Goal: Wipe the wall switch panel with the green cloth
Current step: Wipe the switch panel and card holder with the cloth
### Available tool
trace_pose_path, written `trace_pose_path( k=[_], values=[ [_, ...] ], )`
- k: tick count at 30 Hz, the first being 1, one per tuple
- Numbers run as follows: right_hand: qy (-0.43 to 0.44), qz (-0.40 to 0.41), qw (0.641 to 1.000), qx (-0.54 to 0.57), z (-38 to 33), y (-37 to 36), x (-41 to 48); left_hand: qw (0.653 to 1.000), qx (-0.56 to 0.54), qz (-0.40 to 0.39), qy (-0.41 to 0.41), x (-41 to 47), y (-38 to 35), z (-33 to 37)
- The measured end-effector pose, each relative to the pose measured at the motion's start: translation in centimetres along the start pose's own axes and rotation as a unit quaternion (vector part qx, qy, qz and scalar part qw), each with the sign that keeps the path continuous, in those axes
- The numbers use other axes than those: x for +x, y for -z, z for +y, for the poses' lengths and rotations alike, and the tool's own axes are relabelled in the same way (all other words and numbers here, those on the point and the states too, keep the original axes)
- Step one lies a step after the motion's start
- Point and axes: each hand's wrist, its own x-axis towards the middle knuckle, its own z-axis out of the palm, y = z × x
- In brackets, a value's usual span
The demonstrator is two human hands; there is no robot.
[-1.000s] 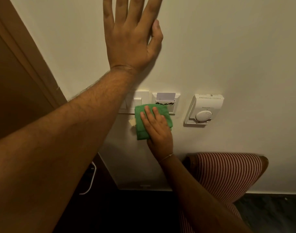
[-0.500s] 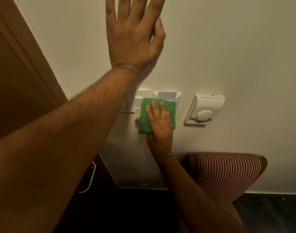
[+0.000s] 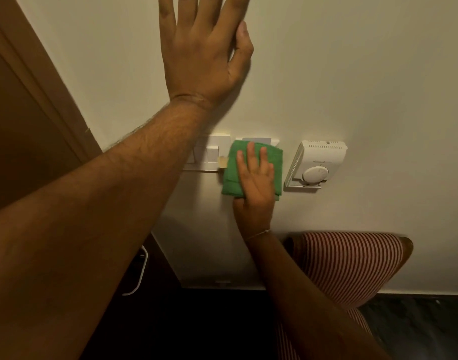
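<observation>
One green cloth (image 3: 251,168), folded into a rough rectangle, is pressed flat against the cream wall (image 3: 352,74) over the right-hand plate of the wall switch panel (image 3: 213,154). Two white plates show there: the left one with its rocker switches is partly uncovered, and only the top edge of the right one, with a pale card standing in it, peeks out above the cloth. The right hand (image 3: 256,183) lies on the cloth with its fingers (image 3: 251,157) stretched out and slightly spread, pushing it to the wall with the palm, not closed around it. A thin bracelet circles that wrist. The left hand (image 3: 201,53) is planted flat on the wall above the panel, fingers straight and holding nothing; its fingertips run out of the top of the view. Its forearm crosses in front of the left plate and hides that plate's left part. Just right of the cloth sits one white thermostat (image 3: 317,165) with a round dial. Below it is one chair back (image 3: 352,263) in red and white stripes. A brown door frame (image 3: 46,81) fills the left side
</observation>
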Motion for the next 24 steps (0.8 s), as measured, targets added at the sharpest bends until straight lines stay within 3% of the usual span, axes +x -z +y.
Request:
trace_pose_path(
  k=[5,7,12,21,24],
  values=[
    [0.077,-0.093,0.992,-0.029,0.7,0.4,-1.7,1.000,0.004,-0.008,-0.010,0.1,0.2,0.0],
    [0.071,-0.101,0.991,-0.044,2.2,1.9,-2.1,1.000,0.009,-0.012,-0.008,0.2,0.3,0.1],
    [-0.034,-0.017,0.999,-0.017,3.0,3.1,-0.9,1.000,0.002,0.008,0.000,-0.1,0.3,0.2],
    [0.068,-0.026,0.997,-0.017,-0.4,-0.4,-0.2,1.000,0.001,0.006,-0.010,0.2,0.3,-0.1],
    [0.068,0.037,0.996,-0.044,2.2,1.0,-0.3,1.000,0.000,0.003,-0.007,0.0,0.5,0.1]
  ],
)
